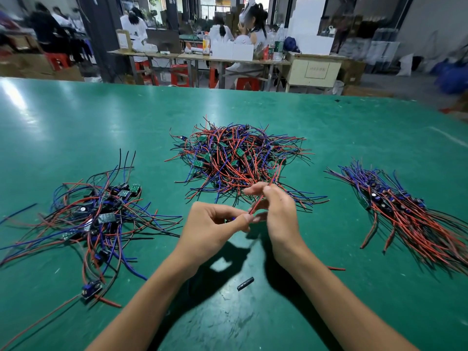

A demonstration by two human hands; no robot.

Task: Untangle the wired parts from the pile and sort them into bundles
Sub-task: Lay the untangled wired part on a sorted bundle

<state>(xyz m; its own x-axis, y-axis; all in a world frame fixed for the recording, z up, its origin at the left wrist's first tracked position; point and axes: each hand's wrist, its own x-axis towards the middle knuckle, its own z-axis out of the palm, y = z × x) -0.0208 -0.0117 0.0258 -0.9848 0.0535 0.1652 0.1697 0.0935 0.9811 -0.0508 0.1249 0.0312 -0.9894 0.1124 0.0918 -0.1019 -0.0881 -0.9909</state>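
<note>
**Still teasing one red lead out of the heap**

Here the work sits mid-extraction. The left hand [215, 225] has thumb and fingers curled into a pinch at the near end of a red wire [263, 197], with something small and blue half hidden in that grip, too covered to name. The right hand [274, 211] pinches the same wire a little further along, its fingertips just beyond the left thumb. Both hands hover above the green table [76, 127], touching nothing else.

The wire's long axis runs diagonally: near end low at the left hand's fingertips, far end rising away and to the right, toward the tangled pile [240, 160] just beyond the hands. Whether its far tip is free or caught there cannot be told.

Well off beyond the left hand lies a loose spread of wired parts [101, 219], and well off beyond the right hand a combed bundle [410, 214] whose leads all trail the same way, toward the near right.

The next move, as I judge it, calls for a slow pull toward the body while the fingers slide along the lead, so any snag shows before it drags neighbours out. Then the part needs turning to match a bundle's lie.

A short dark tube [245, 283] rests between the forearms.
</note>
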